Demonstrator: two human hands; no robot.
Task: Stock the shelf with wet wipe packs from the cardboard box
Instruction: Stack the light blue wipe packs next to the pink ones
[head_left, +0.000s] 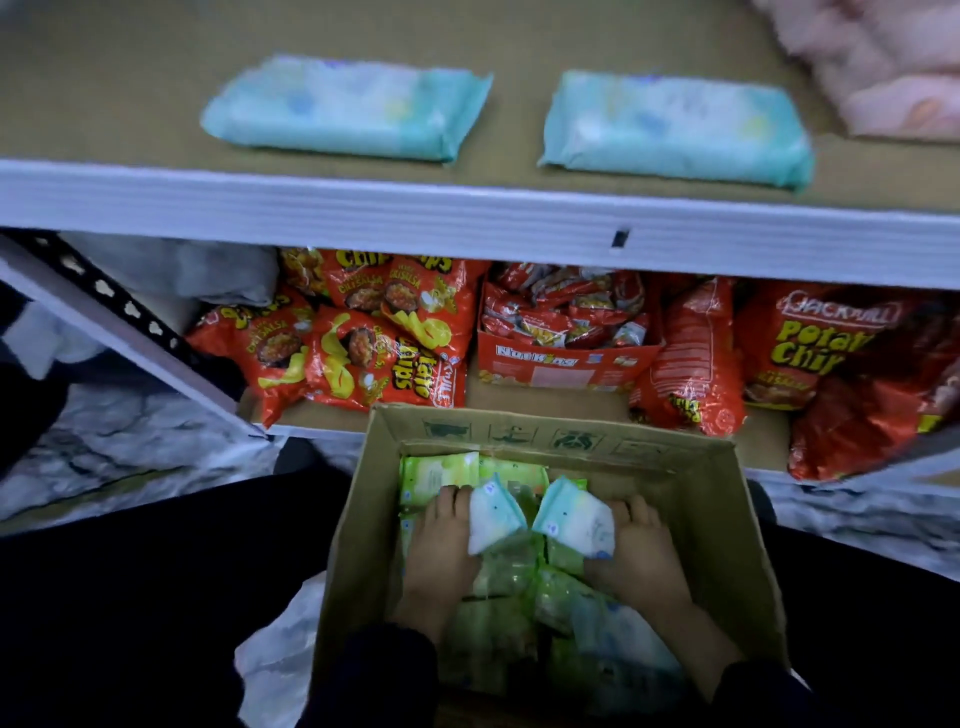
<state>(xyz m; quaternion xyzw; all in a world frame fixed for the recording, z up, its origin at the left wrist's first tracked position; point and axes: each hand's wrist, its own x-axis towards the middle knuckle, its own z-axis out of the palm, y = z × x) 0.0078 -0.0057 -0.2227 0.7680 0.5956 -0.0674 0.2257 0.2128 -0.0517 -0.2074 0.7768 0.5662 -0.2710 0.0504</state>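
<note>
Here two hands grip two packs, below two shelved packs.

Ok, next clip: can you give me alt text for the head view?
Both hands are down in the cardboard box of wet wipe packs: the left hand grips one pale blue pack, the right hand a second pale blue pack. Above, two more blue packs lie flat and apart on the upper shelf; red chip bags crowd the lower shelf.
</note>
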